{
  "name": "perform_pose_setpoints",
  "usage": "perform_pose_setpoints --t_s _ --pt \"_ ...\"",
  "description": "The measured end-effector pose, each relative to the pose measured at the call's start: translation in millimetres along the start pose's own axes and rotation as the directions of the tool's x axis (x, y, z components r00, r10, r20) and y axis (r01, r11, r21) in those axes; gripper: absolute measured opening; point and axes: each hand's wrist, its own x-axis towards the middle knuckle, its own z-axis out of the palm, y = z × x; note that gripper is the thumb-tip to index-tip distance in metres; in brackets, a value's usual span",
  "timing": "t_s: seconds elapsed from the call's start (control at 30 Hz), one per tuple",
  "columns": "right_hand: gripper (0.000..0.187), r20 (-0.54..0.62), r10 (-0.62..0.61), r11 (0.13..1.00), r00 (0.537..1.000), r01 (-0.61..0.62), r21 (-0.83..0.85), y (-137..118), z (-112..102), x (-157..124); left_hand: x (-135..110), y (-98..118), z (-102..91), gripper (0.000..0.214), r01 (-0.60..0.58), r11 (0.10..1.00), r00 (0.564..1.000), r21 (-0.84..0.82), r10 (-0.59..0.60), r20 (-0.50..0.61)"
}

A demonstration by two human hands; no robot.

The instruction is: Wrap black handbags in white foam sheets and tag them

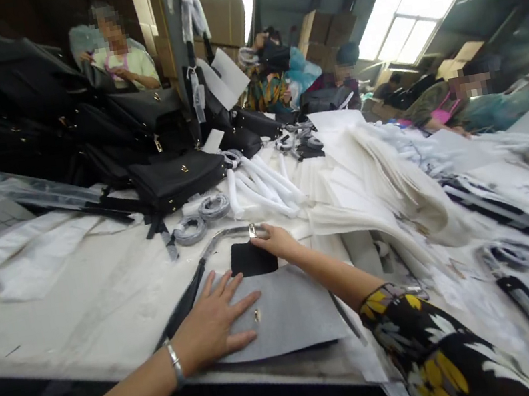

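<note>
A bag lies flat on the table in front of me, its body covered by a grey sheet [297,304]. A small metal turn lock [257,315] pokes through the sheet. My left hand [218,317] presses on the sheet with its fingers spread. Beyond the sheet a black flap [253,258] lies turned away from me, with a metal clasp plate [252,231] at its far edge. My right hand [276,242] grips the flap's edge beside this plate; its fingertips are partly hidden. A plastic-wrapped strap [214,241] arcs behind the flap.
Black bags [174,176] are heaped at the left. Coiled straps [214,206] and white wrapped rolls [265,187] lie beyond my hands. A stack of white foam sheets [382,171] rises at the right, near my right forearm. Several people work behind the table.
</note>
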Motion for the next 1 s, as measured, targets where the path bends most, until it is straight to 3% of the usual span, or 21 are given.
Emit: perform_pose_setpoints --t_s 0.1,0.23,0.33,0.4,0.57,0.73,1.0 --pt "0.034 0.03 -0.059 0.996 0.998 0.057 0.063 -3.9 3.0 -2.1 -0.9 0.6 0.2 0.068 0.007 1.0 1.0 -0.003 -0.007 -0.015" --pt "0.024 0.031 -0.244 0.964 0.969 0.239 0.117 -3.7 -2.1 -55.3 -1.7 2.6 -1.1 0.067 0.014 1.0 0.999 -0.02 -0.015 -0.05" --pt "0.027 0.053 -0.476 0.879 0.878 0.471 0.074 5.7 -1.8 -99.9 -1.9 5.1 -3.6 0.067 0.028 0.998 0.998 -0.049 -0.031 -0.056" --pt "0.035 0.106 -0.554 0.831 0.826 0.555 0.02 14.1 2.3 -119.6 -1.5 6.2 -4.9 0.065 0.039 0.997 0.998 -0.073 -0.042 -0.041" --pt "0.041 0.139 -0.6 0.776 0.787 0.616 -0.136 21.8 10.6 -132.1 0.5 6.6 -5.2 0.065 0.034 0.993 0.999 -0.109 -0.037 -0.026" --pt "0.041 0.206 -0.579 0.731 0.789 0.614 -0.298 14.6 7.7 -131.0 0.2 7.5 -5.9 0.064 0.017 0.994 0.998 -0.104 -0.023 -0.051" --pt "0.039 0.205 -0.591 0.741 0.781 0.625 -0.246 24.3 5.5 -131.1 0.0 5.8 -8.4 0.063 0.003 0.997 0.999 -0.08 -0.007 -0.043"
